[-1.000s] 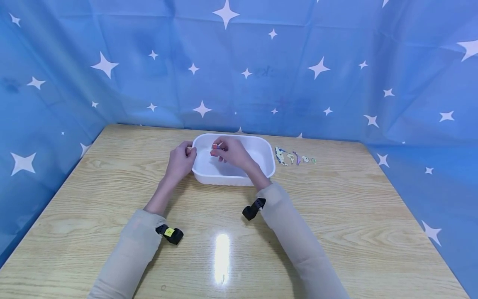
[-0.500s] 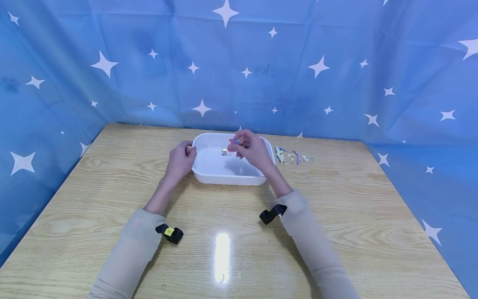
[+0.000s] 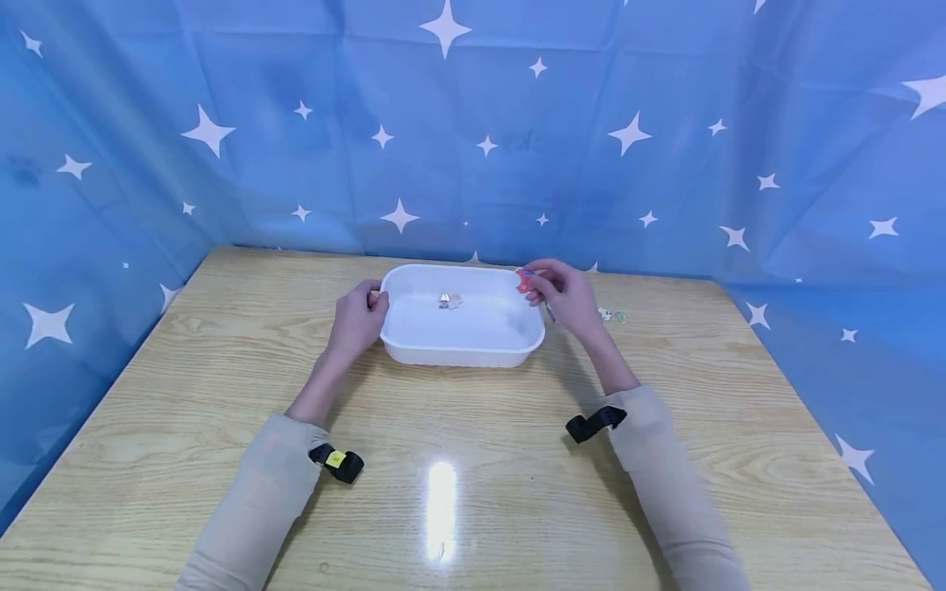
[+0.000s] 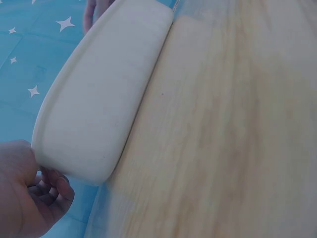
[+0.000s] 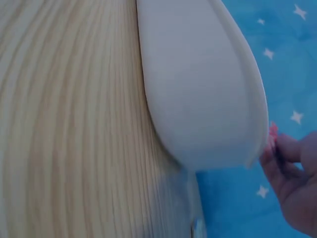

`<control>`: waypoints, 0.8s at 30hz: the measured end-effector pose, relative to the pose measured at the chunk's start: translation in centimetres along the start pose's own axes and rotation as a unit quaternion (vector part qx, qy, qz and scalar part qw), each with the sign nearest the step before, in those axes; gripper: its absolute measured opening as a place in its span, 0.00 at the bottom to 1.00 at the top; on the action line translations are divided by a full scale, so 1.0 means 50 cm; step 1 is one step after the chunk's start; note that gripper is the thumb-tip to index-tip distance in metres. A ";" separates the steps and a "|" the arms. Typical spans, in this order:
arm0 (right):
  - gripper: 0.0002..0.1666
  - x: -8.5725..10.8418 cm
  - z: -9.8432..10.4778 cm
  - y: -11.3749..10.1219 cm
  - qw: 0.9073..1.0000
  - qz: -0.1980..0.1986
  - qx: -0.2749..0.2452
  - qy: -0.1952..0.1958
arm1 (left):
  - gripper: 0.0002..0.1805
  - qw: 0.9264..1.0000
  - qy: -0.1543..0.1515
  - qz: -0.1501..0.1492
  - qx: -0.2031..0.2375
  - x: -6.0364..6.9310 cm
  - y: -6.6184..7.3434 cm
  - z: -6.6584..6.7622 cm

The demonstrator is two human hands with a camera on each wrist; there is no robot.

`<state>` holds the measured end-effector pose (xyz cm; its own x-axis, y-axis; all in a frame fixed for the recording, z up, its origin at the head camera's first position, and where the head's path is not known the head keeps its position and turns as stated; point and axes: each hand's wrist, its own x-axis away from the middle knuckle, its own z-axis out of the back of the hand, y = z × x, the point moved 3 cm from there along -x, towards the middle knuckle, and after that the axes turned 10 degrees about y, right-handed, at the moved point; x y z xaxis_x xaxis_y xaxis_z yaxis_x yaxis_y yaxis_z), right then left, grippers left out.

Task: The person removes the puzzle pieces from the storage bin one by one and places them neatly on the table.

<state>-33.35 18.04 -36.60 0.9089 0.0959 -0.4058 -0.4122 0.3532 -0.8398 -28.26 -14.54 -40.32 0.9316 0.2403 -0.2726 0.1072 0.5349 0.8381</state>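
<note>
Stretching left-right lengthwise is the tray (image 3: 458,358); hands (image 3: 356,320) flank it.

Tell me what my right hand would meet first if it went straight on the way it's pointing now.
Probably the white tub, near its far right corner: your right hand, pinching a red piece, points that way. Depth is unclear; it might pass above.

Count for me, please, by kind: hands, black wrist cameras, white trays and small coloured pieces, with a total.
Left hand and right hand: 2
Black wrist cameras, left one and right one: 2
White tray: 1
Small coloured pieces: no sure count, partly covered by fingers
Total: 5, without the small pieces
</note>
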 end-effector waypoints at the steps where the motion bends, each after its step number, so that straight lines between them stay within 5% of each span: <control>1: 0.16 0.000 0.012 0.005 1.000 -0.004 0.008 0.004 | 0.22 1.000 -0.001 0.001 0.001 0.001 0.000 0.000; 12: 0.20 0.006 0.156 0.093 0.988 -0.148 -0.001 0.052 | 0.21 1.000 0.002 0.002 0.001 0.002 -0.001 0.001; 24: 0.18 0.043 0.275 0.139 0.970 -0.228 0.032 0.071 | 0.21 1.000 0.001 0.002 0.002 0.001 0.002 -0.001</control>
<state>-33.41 33.48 -38.33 0.9761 -0.2123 -0.0460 0.0407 0.3869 -0.9212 -28.21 -14.42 -40.27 0.9311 0.2446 -0.2705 0.1047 0.5312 0.8407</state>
